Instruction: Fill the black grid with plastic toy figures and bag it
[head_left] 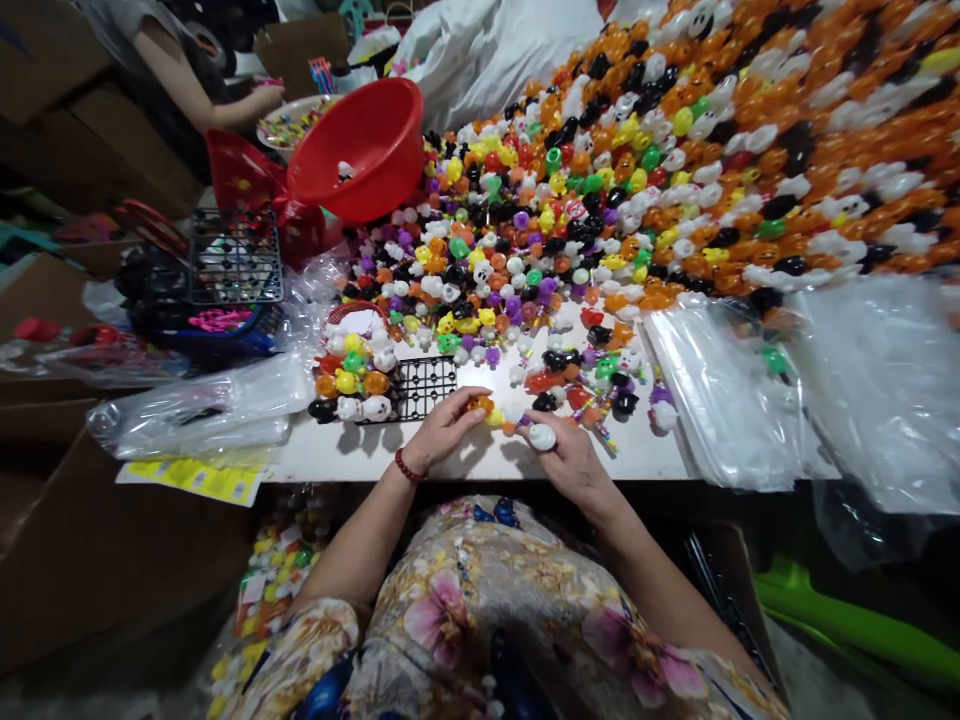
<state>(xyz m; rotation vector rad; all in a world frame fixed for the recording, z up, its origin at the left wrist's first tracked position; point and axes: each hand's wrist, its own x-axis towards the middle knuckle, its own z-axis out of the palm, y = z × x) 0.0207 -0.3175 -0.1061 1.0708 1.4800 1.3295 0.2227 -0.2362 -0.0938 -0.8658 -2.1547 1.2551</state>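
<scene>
My left hand (444, 432), with a red bead bracelet at its wrist, is closed on a small orange plastic figure (480, 404) at the front of the white table (480, 462). Just to the right, my right hand (571, 458) grips a small toy with a round white end (541, 437). Between the hands sit a yellow piece (494, 418) and a whitish piece; whether they are held or lying there is unclear. A black grid rack (427, 388) lies left of my hands, its left part filled with small figures (361, 382) in several colours.
A large heap of colourful plastic figures (480, 270) covers the back and right. Clear plastic bags lie at right (727, 400) and left (202, 400). A red basin (360, 150) stands behind, near another person's arm (180, 75). Several loose toys (577, 370) lie beyond my right hand.
</scene>
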